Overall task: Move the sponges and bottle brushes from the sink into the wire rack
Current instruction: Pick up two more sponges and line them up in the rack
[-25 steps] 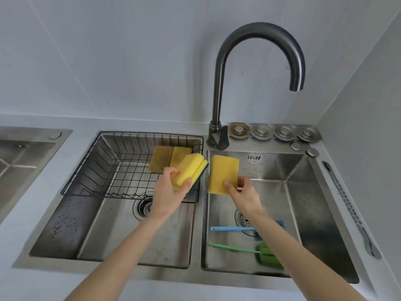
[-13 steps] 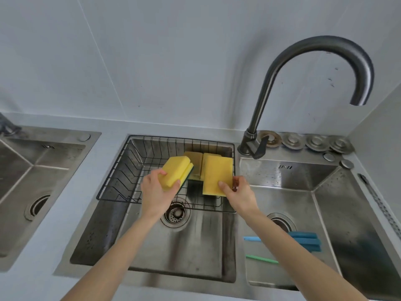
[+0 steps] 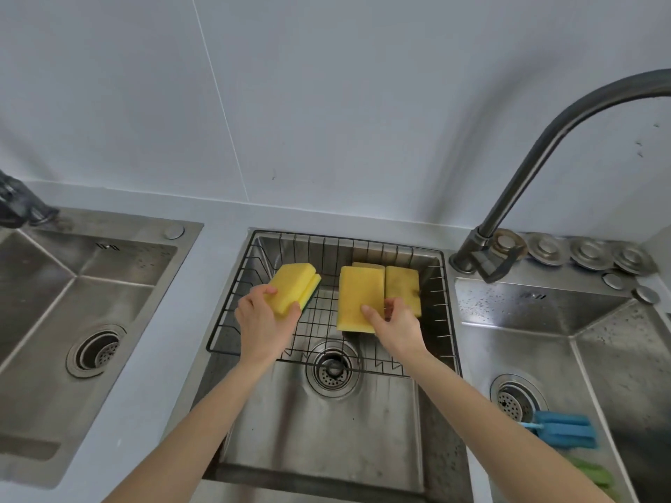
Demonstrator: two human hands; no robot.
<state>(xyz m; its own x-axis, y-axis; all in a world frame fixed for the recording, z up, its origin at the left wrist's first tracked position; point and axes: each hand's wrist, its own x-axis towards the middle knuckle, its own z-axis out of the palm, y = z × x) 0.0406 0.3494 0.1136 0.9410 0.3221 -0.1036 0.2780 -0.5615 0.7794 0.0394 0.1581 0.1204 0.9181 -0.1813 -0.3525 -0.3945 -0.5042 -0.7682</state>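
Note:
A black wire rack (image 3: pixel 232 306) spans the back half of the middle sink basin. My left hand (image 3: pixel 259 317) grips a yellow sponge with a green underside (image 3: pixel 294 286) over the rack's left part. My right hand (image 3: pixel 394 326) holds a flat yellow sponge (image 3: pixel 357 299) low over the rack's right part. Two darker yellow sponges (image 3: pixel 403 288) lie in the rack just behind and right of it. In the right basin, a blue bottle brush (image 3: pixel 562 428) and a green bottle brush (image 3: pixel 592 473) lie near the drain, partly hidden by my right arm.
A dark gooseneck faucet (image 3: pixel 526 168) rises between the middle and right basins, with round metal caps (image 3: pixel 588 254) beside its base. A third steel basin (image 3: pixel 72 285) lies to the left, across a white counter strip. The middle drain (image 3: pixel 332 368) sits below the rack's front edge.
Both hands carried their sponges leftward from the basin divider to over the rack. The left sponge went to the rack's left side; the right one lowered beside the sponges lying there. My view shifted left.

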